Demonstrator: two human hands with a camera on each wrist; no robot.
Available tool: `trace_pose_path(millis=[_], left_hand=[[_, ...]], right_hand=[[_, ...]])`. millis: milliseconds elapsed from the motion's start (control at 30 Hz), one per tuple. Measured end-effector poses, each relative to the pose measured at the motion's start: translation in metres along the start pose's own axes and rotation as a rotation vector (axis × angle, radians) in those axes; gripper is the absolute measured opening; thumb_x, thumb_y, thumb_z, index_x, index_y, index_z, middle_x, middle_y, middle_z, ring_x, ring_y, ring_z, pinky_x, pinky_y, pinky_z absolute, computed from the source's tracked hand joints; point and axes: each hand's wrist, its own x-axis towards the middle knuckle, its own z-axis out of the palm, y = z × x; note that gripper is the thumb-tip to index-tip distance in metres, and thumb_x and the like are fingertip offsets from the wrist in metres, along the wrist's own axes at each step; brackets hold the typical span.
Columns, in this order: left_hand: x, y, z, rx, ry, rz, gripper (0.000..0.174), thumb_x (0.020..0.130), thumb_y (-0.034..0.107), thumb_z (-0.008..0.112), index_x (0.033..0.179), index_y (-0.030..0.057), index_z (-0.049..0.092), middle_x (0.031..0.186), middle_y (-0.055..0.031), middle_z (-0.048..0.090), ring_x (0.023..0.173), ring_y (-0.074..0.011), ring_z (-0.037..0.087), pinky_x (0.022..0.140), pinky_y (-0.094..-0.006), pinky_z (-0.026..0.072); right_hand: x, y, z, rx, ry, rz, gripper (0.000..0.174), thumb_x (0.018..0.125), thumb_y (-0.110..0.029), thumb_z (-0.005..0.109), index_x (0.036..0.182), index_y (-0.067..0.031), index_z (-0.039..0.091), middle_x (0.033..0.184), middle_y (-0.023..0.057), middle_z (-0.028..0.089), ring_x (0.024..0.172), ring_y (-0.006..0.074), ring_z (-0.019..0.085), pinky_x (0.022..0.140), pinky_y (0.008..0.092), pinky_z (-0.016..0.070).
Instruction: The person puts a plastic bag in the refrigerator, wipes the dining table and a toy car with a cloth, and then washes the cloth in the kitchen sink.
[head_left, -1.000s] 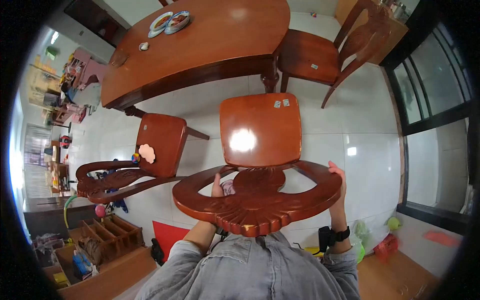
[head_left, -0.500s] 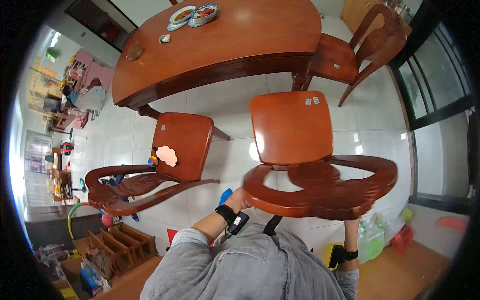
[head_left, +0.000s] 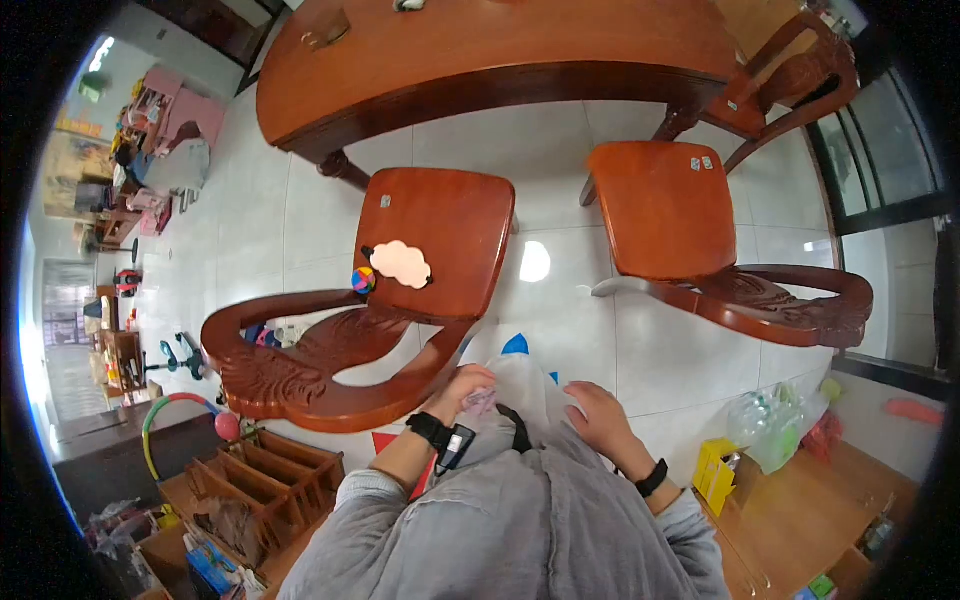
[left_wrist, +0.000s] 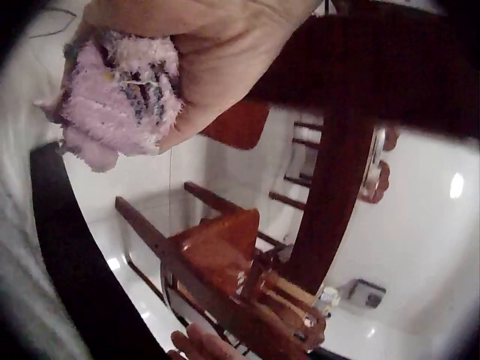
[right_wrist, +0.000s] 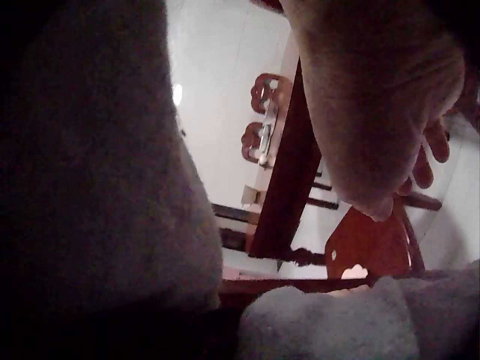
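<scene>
My left hand (head_left: pixel 462 385) is drawn in close to my chest and grips a fuzzy pink cloth (head_left: pixel 483 402); the left wrist view shows the cloth (left_wrist: pixel 120 97) bunched in the curled fingers (left_wrist: pixel 217 60). My right hand (head_left: pixel 595 412) rests with relaxed fingers against the front of my grey shirt (head_left: pixel 520 520) and holds nothing; the right wrist view shows only its palm (right_wrist: pixel 375 105). A red wooden chair (head_left: pixel 665 205) stands on the tiled floor at the right, its carved backrest (head_left: pixel 790 305) toward me. A second chair (head_left: pixel 435 235) stands just ahead of my left hand.
A large wooden table (head_left: pixel 500 50) runs across the back, with a third chair (head_left: pixel 800 80) at its right end. A pale cloud-shaped piece (head_left: pixel 400 262) and a small coloured ball (head_left: pixel 362 280) lie on the near chair's seat. A wooden rack (head_left: pixel 270 470), yellow box (head_left: pixel 715 470) and green bags (head_left: pixel 780 430) sit near my feet.
Both hands have let go of the carved backrest and drawn back to my chest. The chair they carried now stands on the floor at the right. My view has tilted down.
</scene>
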Motion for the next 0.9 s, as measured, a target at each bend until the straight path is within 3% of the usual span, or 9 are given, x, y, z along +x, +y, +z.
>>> trace_pose_path(millis=[67, 100, 200, 267, 333, 533, 667, 700, 900], left_hand=[[0.001, -0.021, -0.043, 0.228, 0.144, 0.205, 0.024, 0.085, 0.019, 0.051, 0.096, -0.0026, 0.049, 0.088, -0.0219, 0.057, 0.066, -0.0293, 0.059, 0.054, -0.0374, 0.0498], [-0.009, -0.026, -0.06, -0.189, 0.199, 0.103, 0.033, 0.088, 0.025, 0.047, 0.105, -0.0023, 0.047, 0.092, -0.023, 0.056, 0.073, -0.0327, 0.058, 0.056, -0.0406, 0.0504], [-0.046, -0.001, -0.093, -0.544, 0.26, 0.126, 0.037, 0.09, 0.027, 0.042, 0.114, 0.0, 0.044, 0.095, -0.021, 0.056, 0.079, -0.0324, 0.057, 0.06, -0.0431, 0.0503], [-0.029, -0.005, -0.173, -0.434, -0.001, 0.151, 0.037, 0.092, 0.027, 0.034, 0.118, 0.0027, 0.044, 0.095, -0.0181, 0.056, 0.082, -0.0307, 0.056, 0.068, -0.0418, 0.0498], [-0.014, -0.002, -0.22, -0.435, 0.274, 0.665, 0.035, 0.091, 0.021, 0.041, 0.122, 0.0049, 0.041, 0.095, -0.0175, 0.055, 0.08, -0.0276, 0.056, 0.074, -0.0377, 0.0483], [-0.078, 0.092, -0.2, -0.557, 0.123, 0.844, 0.039, 0.088, 0.018, 0.048, 0.125, 0.0078, 0.039, 0.095, -0.015, 0.055, 0.078, -0.0237, 0.055, 0.076, -0.0348, 0.0474], [-0.1, 0.137, -0.204, -0.617, -0.001, 0.929, 0.043, 0.087, 0.016, 0.052, 0.126, 0.0097, 0.037, 0.094, -0.0134, 0.054, 0.077, -0.021, 0.054, 0.078, -0.0328, 0.0468], [-0.037, 0.109, -0.31, 0.014, 0.298, 0.986, 0.048, 0.083, 0.001, 0.054, 0.126, 0.0057, 0.034, 0.084, -0.0033, 0.05, 0.07, -0.0105, 0.047, 0.07, -0.0274, 0.048], [-0.088, 0.193, -0.249, 0.17, -0.011, 0.927, 0.066, 0.086, 0.015, 0.055, 0.139, 0.0176, 0.015, 0.059, -0.0043, 0.05, 0.053, -0.0159, 0.047, 0.058, -0.0304, 0.0434]], right_hand=[[0.013, -0.012, 0.012, 0.065, -0.051, -0.012, 0.033, 0.078, -0.016, 0.056, 0.108, -0.0032, 0.052, 0.109, 0.0162, 0.055, 0.103, 0.0324, 0.051, 0.086, 0.0398, 0.0416], [0.016, -0.02, 0.024, 0.065, -0.054, -0.04, 0.033, 0.078, -0.015, 0.055, 0.109, -0.0031, 0.051, 0.111, 0.0162, 0.054, 0.104, 0.0321, 0.05, 0.087, 0.0392, 0.0413], [0.02, -0.052, 0.047, 0.126, -0.014, -0.1, 0.036, 0.078, -0.013, 0.055, 0.112, -0.0028, 0.048, 0.116, 0.0171, 0.05, 0.106, 0.032, 0.049, 0.089, 0.0376, 0.0404], [0.025, -0.078, 0.041, 0.212, -0.005, -0.069, 0.041, 0.079, -0.015, 0.055, 0.117, -0.0033, 0.046, 0.118, 0.0169, 0.049, 0.107, 0.0316, 0.049, 0.09, 0.0364, 0.041], [0.029, -0.077, 0.049, 0.149, 0.058, -0.124, 0.048, 0.078, -0.012, 0.057, 0.123, -0.0034, 0.042, 0.121, 0.0161, 0.047, 0.104, 0.0291, 0.052, 0.086, 0.0345, 0.043], [0.065, -0.128, 0.052, 0.341, 0.169, 0.107, 0.063, 0.075, -0.007, 0.059, 0.132, -0.0072, 0.032, 0.13, 0.0135, 0.04, 0.101, 0.023, 0.055, 0.076, 0.03, 0.0475], [0.082, -0.147, 0.084, 0.278, 0.424, 0.037, 0.057, 0.074, -0.007, 0.065, 0.126, -0.0043, 0.041, 0.122, 0.0133, 0.047, 0.108, 0.0218, 0.051, 0.088, 0.0299, 0.0419], [0.082, -0.148, 0.09, 0.268, 0.425, 0.043, 0.057, 0.074, -0.007, 0.065, 0.126, -0.0043, 0.041, 0.122, 0.0133, 0.047, 0.108, 0.0218, 0.051, 0.088, 0.0299, 0.0419], [0.079, -0.144, 0.103, 0.631, 0.598, 0.192, 0.053, 0.074, -0.005, 0.066, 0.122, -0.0045, 0.043, 0.118, 0.0077, 0.048, 0.109, 0.0171, 0.046, 0.095, 0.0295, 0.0355]])
